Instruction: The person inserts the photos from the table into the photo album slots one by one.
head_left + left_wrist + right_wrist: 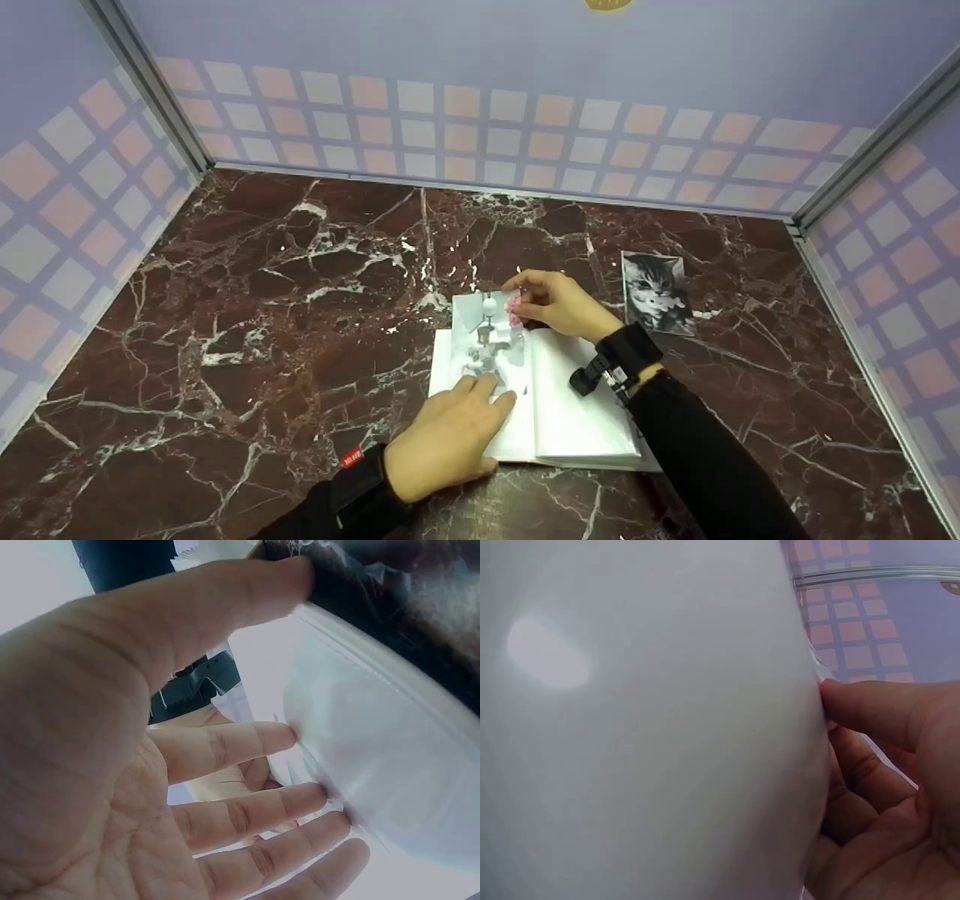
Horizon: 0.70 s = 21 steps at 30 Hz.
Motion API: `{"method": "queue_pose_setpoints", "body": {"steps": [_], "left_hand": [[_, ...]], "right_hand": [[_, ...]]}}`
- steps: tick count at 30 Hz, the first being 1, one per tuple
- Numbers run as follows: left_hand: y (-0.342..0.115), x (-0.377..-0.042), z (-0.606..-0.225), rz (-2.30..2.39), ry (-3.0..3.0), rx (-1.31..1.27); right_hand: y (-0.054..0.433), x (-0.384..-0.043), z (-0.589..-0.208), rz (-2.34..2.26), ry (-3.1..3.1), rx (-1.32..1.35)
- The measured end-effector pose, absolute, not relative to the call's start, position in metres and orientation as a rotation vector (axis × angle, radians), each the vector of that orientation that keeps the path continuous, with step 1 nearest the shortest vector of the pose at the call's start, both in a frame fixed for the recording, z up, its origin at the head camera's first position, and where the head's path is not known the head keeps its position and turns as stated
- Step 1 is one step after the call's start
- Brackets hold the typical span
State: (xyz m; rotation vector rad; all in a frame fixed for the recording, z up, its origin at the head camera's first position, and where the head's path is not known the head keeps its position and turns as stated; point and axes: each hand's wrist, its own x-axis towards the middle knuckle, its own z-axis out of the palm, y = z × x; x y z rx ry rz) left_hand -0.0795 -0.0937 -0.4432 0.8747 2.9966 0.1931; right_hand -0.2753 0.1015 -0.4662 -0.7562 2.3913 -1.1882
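An open photo album (574, 412) with white, glossy sleeve pages lies in front of me in the head view. Over its left page is a pale photo (466, 319) with pink at its right side, its top reaching past the album's upper edge. My right hand (562, 304) pinches this photo near its upper right corner. The fingertips of my left hand (450, 431) touch the photo's lower end and the page, fingers extended. In the left wrist view those fingers meet a clear sleeve (375, 727). A white page (652, 735) fills much of the right wrist view.
A black-and-white kitten picture (658, 292) lies on the dark red marbled table (300, 315), to the right beyond the album. Checkered lilac panels (480, 135) wall the table at the back and both sides.
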Motion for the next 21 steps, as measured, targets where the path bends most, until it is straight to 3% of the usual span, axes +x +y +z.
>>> {"method": "queue_pose_setpoints", "body": {"steps": [21], "left_hand": [[-0.0928,-0.0800,-0.4452,0.203,2.987,0.862]], "right_hand": [[0.1028,-0.2759,-0.4703,-1.175,2.361,-0.743]]}}
